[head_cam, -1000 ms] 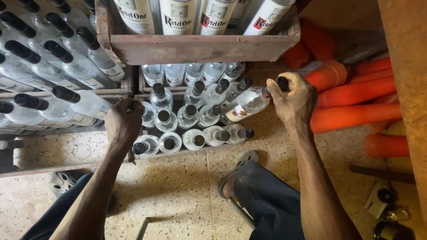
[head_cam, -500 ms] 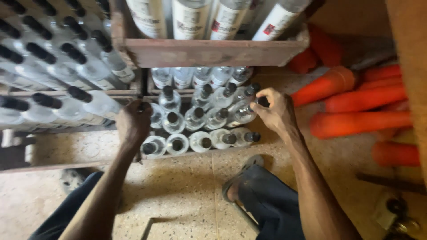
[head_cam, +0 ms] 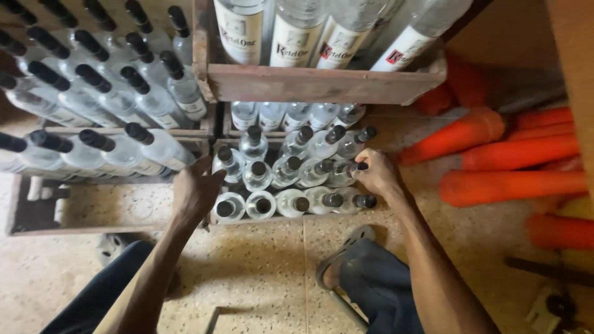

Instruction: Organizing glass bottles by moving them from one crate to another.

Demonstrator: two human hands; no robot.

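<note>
— Where was the clear bottle (head_cam: 342, 174)?

— In the middle row of the low wooden crate (head_cam: 218, 146) on the floor, right side, neck toward the camera. The right hand (head_cam: 375, 175) was closed around its dark cap.

— And the left hand (head_cam: 195, 190)?

— Fingers loosely spread, resting on the crate's left edge beside a bottle in the front row (head_cam: 228, 206). Orange cones (head_cam: 513, 185) lay well to the right.
</note>
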